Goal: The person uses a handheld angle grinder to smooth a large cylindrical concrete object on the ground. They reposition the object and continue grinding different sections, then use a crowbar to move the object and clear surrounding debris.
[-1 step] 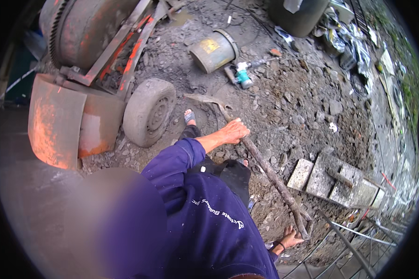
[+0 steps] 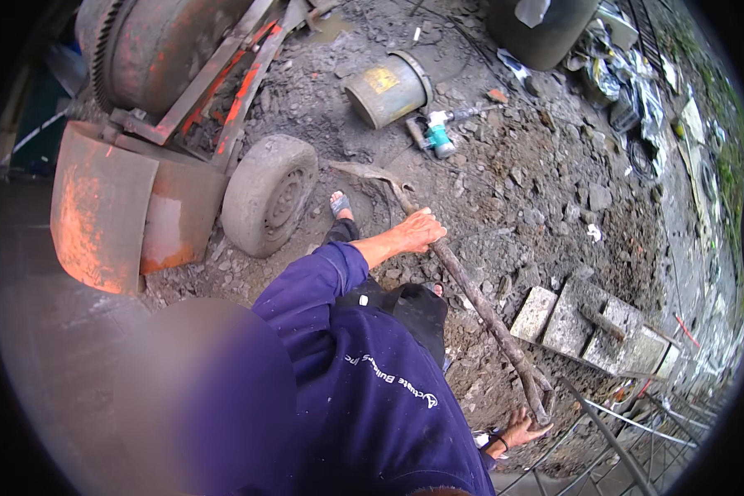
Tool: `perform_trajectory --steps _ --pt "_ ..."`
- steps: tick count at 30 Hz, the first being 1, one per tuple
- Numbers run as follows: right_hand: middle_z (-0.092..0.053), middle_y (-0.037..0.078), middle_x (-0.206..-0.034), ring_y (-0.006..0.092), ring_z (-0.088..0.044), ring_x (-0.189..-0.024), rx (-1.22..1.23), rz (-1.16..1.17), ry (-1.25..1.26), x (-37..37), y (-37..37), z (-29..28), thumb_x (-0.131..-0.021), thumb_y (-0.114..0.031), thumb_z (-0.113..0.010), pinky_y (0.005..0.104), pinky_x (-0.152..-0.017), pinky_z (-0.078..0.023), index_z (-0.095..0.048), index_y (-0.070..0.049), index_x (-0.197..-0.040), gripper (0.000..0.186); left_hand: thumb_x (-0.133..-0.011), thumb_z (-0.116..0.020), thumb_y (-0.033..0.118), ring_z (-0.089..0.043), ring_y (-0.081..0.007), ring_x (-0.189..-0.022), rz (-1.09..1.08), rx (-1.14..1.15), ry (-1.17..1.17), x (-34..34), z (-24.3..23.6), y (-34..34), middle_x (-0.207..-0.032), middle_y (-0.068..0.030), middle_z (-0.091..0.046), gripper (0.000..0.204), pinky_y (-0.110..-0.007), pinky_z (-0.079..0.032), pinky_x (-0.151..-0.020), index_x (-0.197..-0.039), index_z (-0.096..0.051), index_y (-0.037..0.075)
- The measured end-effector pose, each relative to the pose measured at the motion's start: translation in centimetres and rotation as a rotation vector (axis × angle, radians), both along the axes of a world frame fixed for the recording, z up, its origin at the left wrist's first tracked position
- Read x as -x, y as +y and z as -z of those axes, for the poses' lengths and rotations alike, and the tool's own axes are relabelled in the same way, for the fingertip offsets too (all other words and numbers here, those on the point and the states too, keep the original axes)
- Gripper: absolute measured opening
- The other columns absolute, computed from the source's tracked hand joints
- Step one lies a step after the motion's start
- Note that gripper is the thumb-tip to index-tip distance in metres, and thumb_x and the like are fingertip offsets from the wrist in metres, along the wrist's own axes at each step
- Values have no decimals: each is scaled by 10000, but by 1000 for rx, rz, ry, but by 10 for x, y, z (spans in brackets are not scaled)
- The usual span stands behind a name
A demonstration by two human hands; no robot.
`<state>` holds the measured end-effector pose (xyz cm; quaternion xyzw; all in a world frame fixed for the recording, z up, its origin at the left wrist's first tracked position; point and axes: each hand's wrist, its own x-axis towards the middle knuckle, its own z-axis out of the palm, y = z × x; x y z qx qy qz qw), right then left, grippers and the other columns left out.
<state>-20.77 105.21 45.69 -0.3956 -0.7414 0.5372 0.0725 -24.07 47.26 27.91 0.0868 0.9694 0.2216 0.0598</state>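
Observation:
A mud-caked shovel [image 2: 484, 310] slants across the ground in front of me, its blade [image 2: 364, 172] lying on the dirt near my foot. My left hand [image 2: 419, 231] wraps the wooden shaft not far above the blade. At the other end, low on the right, my right hand [image 2: 521, 431] is closed at the looped handle, partly hidden by it. Beyond the blade lies a teal and white power tool [image 2: 436, 135] with a long bit. A grey bucket [image 2: 380, 91] rests tipped on its side just past it.
A rusty orange concrete mixer [image 2: 103, 207] with a dirty wheel [image 2: 270, 196] stands at left. Right of the shovel lies a splattered grey board-like piece [image 2: 595, 322] with a handle. Metal bars [image 2: 612, 438] cross the lower right. A dark barrel [image 2: 540, 29] and plastic litter [image 2: 636, 103] are at the back.
The view has shifted slightly, so the mixer and bucket appear a little farther right and higher. Both hands keep their hold on the shovel.

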Motion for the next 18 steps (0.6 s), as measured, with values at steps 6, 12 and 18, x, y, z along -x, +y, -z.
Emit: perform_trajectory --steps 6,12,18 --pt "-528 191 -1545 341 -488 -1438 100 -573 263 92 -117 -92 -1076 -700 -264 508 -1253 -292 -474 -6 -1536 859 -614 -864 170 -667 -309 -1005 -53 56 33 3 14 -100 -909 -74 -695 443 -461 -459 -933 -988 -632 121" --pt "-729 204 -1229 341 -710 -1133 -658 -1394 -92 121 -347 -112 -925 -454 -759 458 -976 -553 -623 -26 -1417 666 -626 -832 100 -661 -310 -1003 -187 -106 190 -5 36 -225 -909 -75 -689 422 -462 -460 -931 -999 -637 113" --pt "-730 181 -1085 401 -693 -1027 -1239 -1858 -269 124 -486 -128 -814 -427 -841 481 -939 -493 -677 -71 -1215 561 -639 -774 39 -644 -303 -997 -308 -116 87 -51 34 -350 -923 -65 -685 388 -445 -455 -919 -1002 -654 107"
